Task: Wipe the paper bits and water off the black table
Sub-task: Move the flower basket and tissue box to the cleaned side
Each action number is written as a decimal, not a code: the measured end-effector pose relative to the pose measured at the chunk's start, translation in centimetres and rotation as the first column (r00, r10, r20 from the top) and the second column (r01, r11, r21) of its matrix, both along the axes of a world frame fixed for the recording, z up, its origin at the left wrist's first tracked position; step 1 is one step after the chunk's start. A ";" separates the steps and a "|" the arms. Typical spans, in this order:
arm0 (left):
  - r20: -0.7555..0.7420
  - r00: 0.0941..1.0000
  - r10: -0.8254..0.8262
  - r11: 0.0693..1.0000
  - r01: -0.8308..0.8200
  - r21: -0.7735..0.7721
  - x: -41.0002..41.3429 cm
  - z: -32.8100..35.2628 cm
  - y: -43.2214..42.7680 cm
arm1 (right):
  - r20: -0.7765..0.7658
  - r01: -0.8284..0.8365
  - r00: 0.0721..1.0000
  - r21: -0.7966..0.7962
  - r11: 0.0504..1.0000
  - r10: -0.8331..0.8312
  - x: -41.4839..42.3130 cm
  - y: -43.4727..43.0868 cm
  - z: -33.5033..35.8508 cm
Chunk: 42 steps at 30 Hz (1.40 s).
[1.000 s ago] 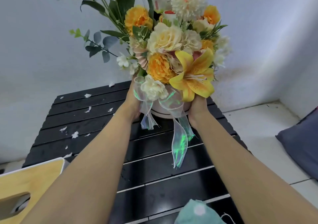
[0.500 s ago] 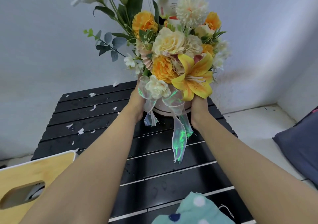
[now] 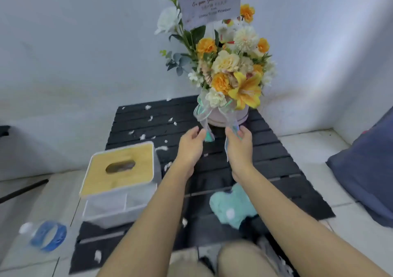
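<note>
The black slatted table has several white paper bits scattered over its far left part, and more near its front edge. A mint-green cloth lies crumpled on the near middle of the table. My left hand and my right hand hover just in front of the flower arrangement, fingers loosely curled and holding nothing. The arrangement's ribbon tails hang close to my fingers. Water on the table is too blurred to make out.
A white tissue box with a wooden lid stands on the table's left side. A water bottle with a blue label lies on the floor at left. A blue cushion lies at right. White walls close in behind.
The flower arrangement was held up in both hands; now it stands at the table's far right corner and both hands have let go and drawn back. The view has tilted down.
</note>
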State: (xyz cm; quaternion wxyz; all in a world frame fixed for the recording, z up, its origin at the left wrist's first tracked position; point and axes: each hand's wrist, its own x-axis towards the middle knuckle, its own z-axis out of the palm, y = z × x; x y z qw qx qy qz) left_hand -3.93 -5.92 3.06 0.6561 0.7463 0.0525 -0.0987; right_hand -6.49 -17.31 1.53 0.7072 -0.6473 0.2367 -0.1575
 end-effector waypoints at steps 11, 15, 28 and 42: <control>0.583 0.804 0.117 0.759 -0.451 0.469 -11.0 2.5 14.7 | -0.129 -0.347 0.928 0.042 0.937 0.349 -9.0 11.6 0.4; 0.401 0.831 0.386 0.664 -0.552 0.504 -12.1 0.2 19.4 | -0.183 -0.464 0.866 0.050 0.884 0.465 -9.9 14.4 -1.0; 0.116 0.875 0.470 0.866 -0.482 0.133 -7.7 1.7 17.5 | -0.057 -0.501 0.863 0.018 0.865 0.501 -6.3 13.3 0.3; 0.002 0.987 -0.159 0.984 0.158 0.077 -1.7 3.2 -4.2 | -0.091 -0.086 0.993 -0.095 0.992 0.078 -4.9 -10.7 2.2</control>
